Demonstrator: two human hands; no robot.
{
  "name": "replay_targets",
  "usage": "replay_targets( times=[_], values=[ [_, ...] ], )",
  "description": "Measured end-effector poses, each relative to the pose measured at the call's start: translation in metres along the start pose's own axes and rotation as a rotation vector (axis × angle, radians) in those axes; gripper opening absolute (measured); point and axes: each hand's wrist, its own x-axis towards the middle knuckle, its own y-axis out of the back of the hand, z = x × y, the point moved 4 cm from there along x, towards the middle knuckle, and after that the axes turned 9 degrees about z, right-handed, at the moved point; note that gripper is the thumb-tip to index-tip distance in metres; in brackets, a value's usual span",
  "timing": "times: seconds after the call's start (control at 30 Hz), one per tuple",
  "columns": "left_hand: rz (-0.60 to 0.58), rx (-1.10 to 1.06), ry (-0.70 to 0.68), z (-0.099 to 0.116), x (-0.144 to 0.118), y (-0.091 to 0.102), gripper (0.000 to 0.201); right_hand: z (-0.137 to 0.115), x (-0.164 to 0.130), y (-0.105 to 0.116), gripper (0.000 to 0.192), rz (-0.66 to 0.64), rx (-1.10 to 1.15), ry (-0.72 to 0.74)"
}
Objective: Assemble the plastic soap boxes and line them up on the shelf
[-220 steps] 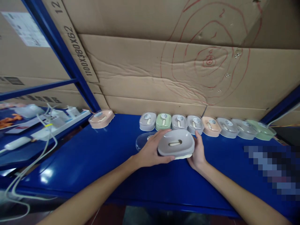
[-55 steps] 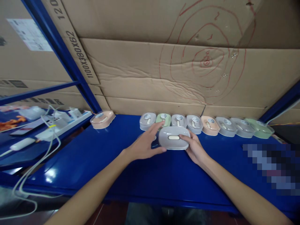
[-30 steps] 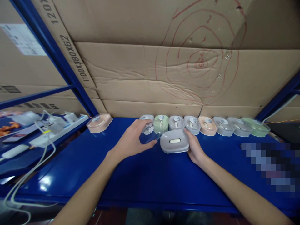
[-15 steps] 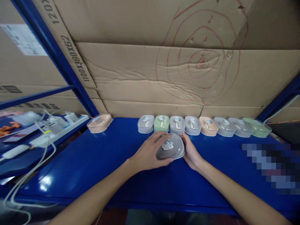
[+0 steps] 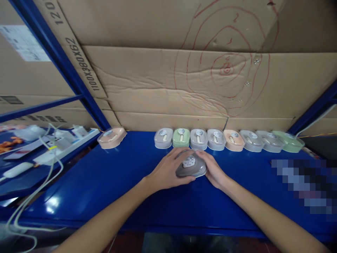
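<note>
Behind your hands rises a wall of creased brown cardboard sheets, matte and dented, with red rings scrawled on them. Below your forearms spreads the blue metal shelf top, glossy enough to throw back glare, and that gloss is the main risk: a smooth plastic case pressed from above can skate sideways on it if your two hands push unevenly.

Just beyond your fingertips runs a row of lidded soap cases, rounded rectangles in grey, green and peach under clear lids, each with a round sticker. They stand edge to edge (a nudge to one likely shifts its neighbours), so a slip forward could knock the line out of order. Well off to your left sits a lone peach soap case, near a white power strip and its loose cables.

Your left hand is curled over the near left side of the grey soap case, gripping it; your right hand clasps its right end. The case rests on the shelf between your palms, its clear domed lid on top with a white sticker. Thin hard plastic like this may seat crooked or pinch if one corner goes down first.
</note>
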Motion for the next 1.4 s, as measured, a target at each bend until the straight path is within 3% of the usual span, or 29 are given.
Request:
replay_targets(
  times=[0.47, 0.6, 0.7, 0.8, 0.9, 0.97, 1.03, 1.1, 1.2, 1.3, 1.4],
  values=[
    [-0.115, 0.062, 0.112, -0.004, -0.002, -0.013, 0.105, 0.004, 0.007, 0.006, 0.045, 0.048, -0.044, -0.001],
    [-0.123, 0.064, 0.139, -0.002, -0.002, -0.013, 0.100, 0.004, 0.008, 0.006, 0.051, 0.053, -0.056, -0.020],
    [-0.111, 0.047, 0.121, 0.000, 0.001, -0.004, 0.096, 0.003, 0.009, 0.006, 0.051, -0.002, -0.041, -0.015],
    [0.023, 0.061, 0.085, -0.006, 0.006, 0.022, 0.091, 0.001, 0.007, 0.004, 0.054, -0.155, -0.022, -0.079],
    [0.298, 0.169, 0.125, -0.028, 0.009, 0.065, 0.085, 0.000, 0.006, 0.004, 0.054, -0.189, -0.056, -0.124],
    [0.443, 0.302, 0.274, -0.054, 0.007, 0.090, 0.086, -0.001, 0.006, 0.004, 0.050, -0.166, -0.080, -0.115],
    [0.503, 0.454, 0.464, -0.084, 0.001, 0.105, 0.084, -0.001, 0.007, 0.004, 0.046, -0.165, -0.093, -0.100],
    [0.473, 0.586, 0.647, -0.111, -0.008, 0.109, 0.083, 0.000, 0.007, 0.003, 0.042, -0.165, -0.098, -0.087],
    [0.330, 0.702, 0.819, -0.139, -0.020, 0.100, 0.086, 0.001, 0.008, 0.003, 0.040, -0.159, -0.103, -0.078],
    [0.192, 0.784, 0.902, -0.152, -0.026, 0.088, 0.087, 0.002, 0.009, 0.003, 0.040, -0.155, -0.108, -0.076],
    [0.151, 0.825, 0.899, -0.154, -0.024, 0.080, 0.090, 0.001, 0.009, 0.003, 0.039, -0.158, -0.113, -0.075]
  ],
)
